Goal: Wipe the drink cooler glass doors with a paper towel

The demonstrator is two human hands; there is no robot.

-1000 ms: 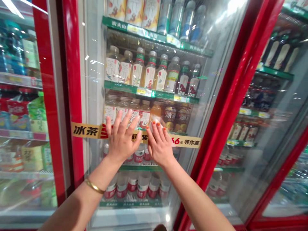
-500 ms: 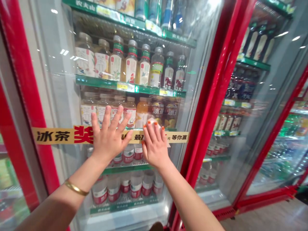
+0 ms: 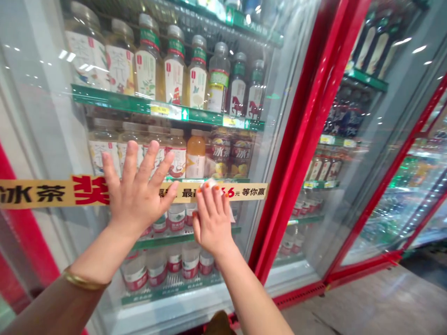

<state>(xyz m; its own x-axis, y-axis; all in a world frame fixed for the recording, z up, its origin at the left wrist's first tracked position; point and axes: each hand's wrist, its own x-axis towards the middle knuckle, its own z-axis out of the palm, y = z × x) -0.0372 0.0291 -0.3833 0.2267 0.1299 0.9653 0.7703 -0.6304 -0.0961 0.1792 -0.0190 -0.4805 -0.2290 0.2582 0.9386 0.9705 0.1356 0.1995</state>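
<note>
Head view: left hand (image 3: pixel 134 195) flat, fingers spread apart, against glass door (image 3: pixel 271 132). Right hand (image 3: pixel 213 218) flat, fingers close together, over partly hidden white tissue (image 3: pixel 210 182) at yellow strip (image 3: pixel 240 191). Bottles (image 3: pixel 197 86) behind glass.

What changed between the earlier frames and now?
Along the long tan strip with black and red lettering, the spread left hand shifted right, uncovering more of the large red character. The orange-nailed right hand went right over the red "66", then back left, and sits lower. The camera view shifted too. The white tissue-like piece stays under the right fingers; the shelved clear plastic bottles look unmoved.
</note>
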